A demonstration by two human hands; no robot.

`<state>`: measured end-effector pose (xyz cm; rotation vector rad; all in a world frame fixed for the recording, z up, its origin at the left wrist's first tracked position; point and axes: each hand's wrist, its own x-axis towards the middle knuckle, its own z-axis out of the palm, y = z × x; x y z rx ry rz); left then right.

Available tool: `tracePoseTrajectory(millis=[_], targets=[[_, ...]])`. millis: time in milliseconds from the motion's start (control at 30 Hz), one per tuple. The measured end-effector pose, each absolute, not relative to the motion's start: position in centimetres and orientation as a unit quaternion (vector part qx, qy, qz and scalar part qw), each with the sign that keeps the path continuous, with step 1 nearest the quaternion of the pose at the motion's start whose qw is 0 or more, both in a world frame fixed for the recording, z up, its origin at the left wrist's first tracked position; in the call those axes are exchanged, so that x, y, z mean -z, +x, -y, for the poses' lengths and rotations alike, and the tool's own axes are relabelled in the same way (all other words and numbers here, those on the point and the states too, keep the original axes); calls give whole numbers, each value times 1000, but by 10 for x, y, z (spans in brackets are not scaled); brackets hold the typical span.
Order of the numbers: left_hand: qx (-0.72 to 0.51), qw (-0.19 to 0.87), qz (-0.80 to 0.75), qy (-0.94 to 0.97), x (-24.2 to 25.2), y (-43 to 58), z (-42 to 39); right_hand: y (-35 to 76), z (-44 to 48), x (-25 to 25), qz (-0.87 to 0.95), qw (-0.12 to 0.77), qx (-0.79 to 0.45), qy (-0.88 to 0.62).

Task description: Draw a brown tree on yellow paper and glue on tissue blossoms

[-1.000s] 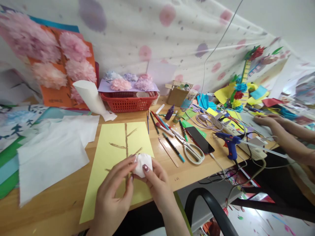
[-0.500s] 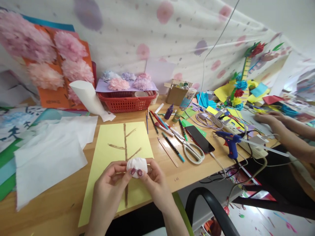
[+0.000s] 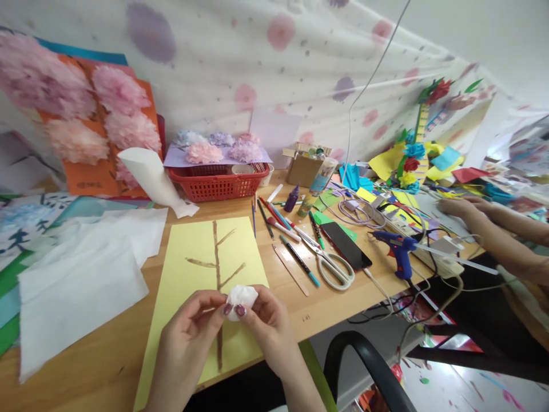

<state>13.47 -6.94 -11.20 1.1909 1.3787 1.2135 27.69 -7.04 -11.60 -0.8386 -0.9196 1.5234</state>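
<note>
Both my hands pinch a small crumpled ball of white tissue paper point(image 3: 242, 297) just above a yellow sheet point(image 3: 195, 274) painted with a brown branch. My left hand point(image 3: 193, 332) grips the ball from the left, thumb and fingertips closed on it. My right hand point(image 3: 266, 323) closes on it from the right. The ball hovers over the lower part of the painted stem.
White tissue sheets point(image 3: 77, 280) lie to the left. Pens, scissors point(image 3: 332, 266), a phone point(image 3: 345, 245) and a blue glue gun point(image 3: 398, 247) lie to the right. A red basket point(image 3: 221, 180) with paper flowers stands behind. Another person's hands point(image 3: 463, 209) work at the far right. A chair arm point(image 3: 364, 360) curves below.
The tissue piece has been squeezed into a smaller, tighter ball, and my hands have drawn slightly closer to me over the yellow sheet.
</note>
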Motion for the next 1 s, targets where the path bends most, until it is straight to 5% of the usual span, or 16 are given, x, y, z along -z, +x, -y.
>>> tracePoseTrajectory(millis=[167, 400, 1000], targets=[[-460, 414, -549, 561, 100, 136, 69, 276, 72, 118, 381, 571, -625, -371], [-462, 530, -560, 438, 96, 139, 72, 283, 66, 112, 369, 548, -658, -361], [-511, 554, -541, 372, 86, 148, 74, 281, 61, 112, 312, 544, -676, -387]])
